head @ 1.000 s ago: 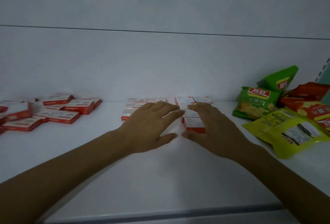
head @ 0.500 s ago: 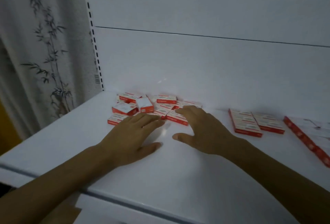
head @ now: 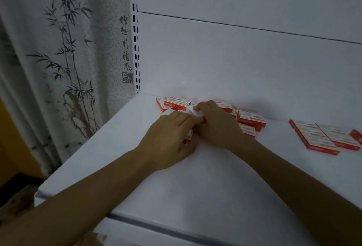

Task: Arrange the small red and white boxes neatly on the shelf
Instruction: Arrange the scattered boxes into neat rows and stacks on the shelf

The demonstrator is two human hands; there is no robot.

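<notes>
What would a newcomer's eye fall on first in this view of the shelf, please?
The left hand and right hand meet on a jumbled pile of red and white boxes near the back left corner of the shelf, the right fingers curled over one. To the right, more boxes lie in a neat flat row. A bamboo ink painting hangs on the left.

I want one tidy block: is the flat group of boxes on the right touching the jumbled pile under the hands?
Apart. The head view shows a strip of bare shelf between the jumbled pile and the flat group.
</notes>
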